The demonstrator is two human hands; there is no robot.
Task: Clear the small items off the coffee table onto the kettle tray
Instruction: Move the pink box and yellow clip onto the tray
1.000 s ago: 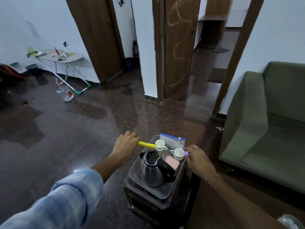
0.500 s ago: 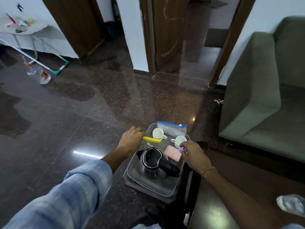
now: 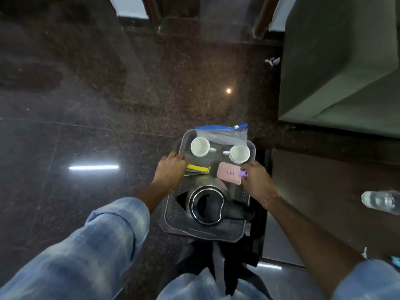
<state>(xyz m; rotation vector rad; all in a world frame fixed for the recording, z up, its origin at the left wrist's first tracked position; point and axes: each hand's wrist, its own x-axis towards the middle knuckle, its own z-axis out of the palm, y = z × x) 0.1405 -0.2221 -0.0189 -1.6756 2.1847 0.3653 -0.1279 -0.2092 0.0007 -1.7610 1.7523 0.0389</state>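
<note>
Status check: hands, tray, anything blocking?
Left hand grips tray rim, yellow item by its fingers. Right hand on opposite rim, pinching purple item. Kettle, two cups, pink case aboard. Nothing blocking.

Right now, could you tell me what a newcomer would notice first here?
The steel kettle at the near end of the grey tray, with two white cups at the far end. The left hand grips the tray's left rim beside a yellow clip; the right hand pinches a small purple item.

1. Polished dark granite floor [image 3: 134, 87] mirrors a tube light and a round lamp.
2. A green sofa [image 3: 337, 61] stands at right.
3. Wooden door frames [image 3: 262, 16] line the far wall.
</note>
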